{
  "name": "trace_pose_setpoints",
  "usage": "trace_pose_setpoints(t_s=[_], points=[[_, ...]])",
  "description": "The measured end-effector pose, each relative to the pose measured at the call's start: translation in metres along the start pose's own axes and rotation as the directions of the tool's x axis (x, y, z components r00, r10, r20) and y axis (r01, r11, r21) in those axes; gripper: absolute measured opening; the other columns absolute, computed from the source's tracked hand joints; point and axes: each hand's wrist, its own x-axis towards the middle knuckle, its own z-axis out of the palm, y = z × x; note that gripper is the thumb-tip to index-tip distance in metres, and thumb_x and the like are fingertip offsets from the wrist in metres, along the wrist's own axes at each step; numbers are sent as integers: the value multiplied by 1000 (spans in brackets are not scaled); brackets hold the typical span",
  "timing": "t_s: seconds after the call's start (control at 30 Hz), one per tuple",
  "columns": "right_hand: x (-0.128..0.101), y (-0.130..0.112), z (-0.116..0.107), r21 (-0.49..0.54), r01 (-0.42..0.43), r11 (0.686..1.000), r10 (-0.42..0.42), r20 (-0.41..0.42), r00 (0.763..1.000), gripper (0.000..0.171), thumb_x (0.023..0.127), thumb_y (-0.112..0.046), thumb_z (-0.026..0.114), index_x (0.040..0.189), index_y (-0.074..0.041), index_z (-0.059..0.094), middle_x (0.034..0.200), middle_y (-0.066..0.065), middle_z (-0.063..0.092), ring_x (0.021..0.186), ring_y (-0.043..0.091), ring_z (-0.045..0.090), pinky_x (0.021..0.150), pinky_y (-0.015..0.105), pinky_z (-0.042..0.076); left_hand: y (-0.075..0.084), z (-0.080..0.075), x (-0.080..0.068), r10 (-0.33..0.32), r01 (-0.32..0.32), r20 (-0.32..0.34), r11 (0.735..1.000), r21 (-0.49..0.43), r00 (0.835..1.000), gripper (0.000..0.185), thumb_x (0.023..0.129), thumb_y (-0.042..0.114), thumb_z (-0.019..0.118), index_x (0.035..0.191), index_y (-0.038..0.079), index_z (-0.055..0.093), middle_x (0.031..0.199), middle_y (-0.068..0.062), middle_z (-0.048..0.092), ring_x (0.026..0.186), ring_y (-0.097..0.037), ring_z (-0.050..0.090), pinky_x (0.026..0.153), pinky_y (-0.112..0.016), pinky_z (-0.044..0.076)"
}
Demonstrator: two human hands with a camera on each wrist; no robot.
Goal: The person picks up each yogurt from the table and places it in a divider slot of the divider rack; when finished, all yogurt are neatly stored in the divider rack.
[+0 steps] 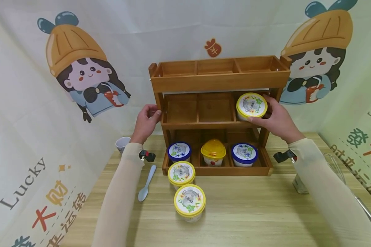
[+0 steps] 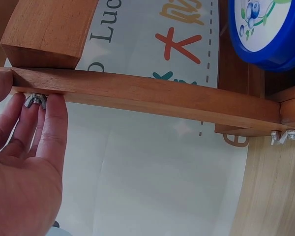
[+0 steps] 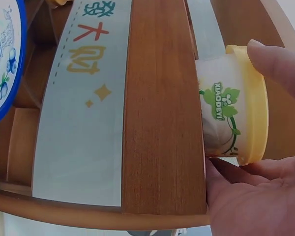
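A three-tier wooden shelf point(image 1: 219, 83) stands on the table. My right hand point(image 1: 279, 120) grips a yellow-lidded paper tub point(image 1: 251, 105) at the right compartment of the middle tier, thumb on the front of the lid's rim and fingers round its far side. In the right wrist view the tub's printed white wall point(image 3: 219, 105) rises above the tier's front board point(image 3: 162, 108). With thumb and fingers on opposite sides, my left hand point(image 1: 146, 123) holds the shelf's left side post point(image 2: 137, 96) near a wing nut point(image 2: 36, 100).
On the bottom tier sit two blue-lidded tubs point(image 1: 179, 151) point(image 1: 244, 153) and a tub with a yellow domed lid point(image 1: 213, 151). Two yellow-lidded tubs point(image 1: 181, 172) point(image 1: 190, 200) stand in front. A spoon point(image 1: 147, 183) and white cup point(image 1: 122, 143) lie left; a whisk point(image 1: 335, 168) is right.
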Motion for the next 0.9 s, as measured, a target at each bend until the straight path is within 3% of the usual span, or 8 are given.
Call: trace_pose_setpoints(t_s=[0.3, 0.5, 0.8, 0.9], points=[[-11, 3, -11, 60, 4, 998, -5, 14, 1000, 106, 94, -33, 82, 170, -8, 13, 171, 21, 31, 154, 41, 41, 121, 53, 41, 1, 0, 1, -14, 14, 3, 1000, 3, 1000, 42, 109, 33, 60, 143, 8, 53, 140, -14, 60, 129, -29, 60, 109, -43, 58], [-23, 8, -16, 54, 5, 999, -5, -1, 1000, 101, 96, -32, 80, 169, -7, 16, 169, 21, 35, 153, 40, 42, 120, 49, 41, 0, 1, -1, -29, 29, 1, 1000, 10, 1000, 42, 109, 32, 60, 143, 9, 54, 140, -13, 60, 129, -28, 60, 109, -45, 58], [-52, 19, -16, 13, 22, 1000, -22, -17, 1000, 86, 101, -36, 73, 167, -8, 27, 164, 20, 46, 150, 38, 47, 112, 28, 46, 0, 0, 0, -26, 26, 5, 1000, 9, 1000, 43, 109, 32, 60, 144, 9, 53, 140, -15, 59, 130, -30, 59, 109, -45, 58], [-60, 24, -13, 6, 44, 999, -44, -14, 999, 80, 102, -34, 72, 166, -8, 30, 163, 20, 47, 148, 40, 48, 106, 16, 49, 2, 0, 0, -30, 30, 5, 999, 12, 1000, 43, 109, 32, 59, 145, 8, 52, 142, -15, 59, 131, -29, 59, 110, -44, 57]])
